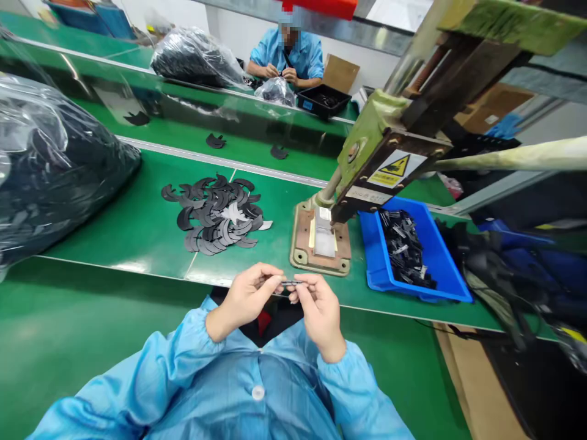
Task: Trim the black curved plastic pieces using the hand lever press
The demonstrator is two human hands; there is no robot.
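My left hand (250,294) and my right hand (318,308) meet close to my chest, both pinched on a small thin dark part (290,283) held edge-on between the fingertips. A pile of flat black crescent-shaped pieces (217,214) lies on the green bench (137,226) ahead of my left hand. A manual press (367,165) on a metal base (321,244) stands just beyond my right hand. Right of it a blue bin (435,250) holds several small black and metal parts.
A big clear bag of black pieces (50,165) lies at the left. Beyond a conveyor strip (238,146) carrying a few black pieces, another person in blue (288,58) works beside a second bag (195,58) and a black tray (323,101). The press lever (518,156) reaches right.
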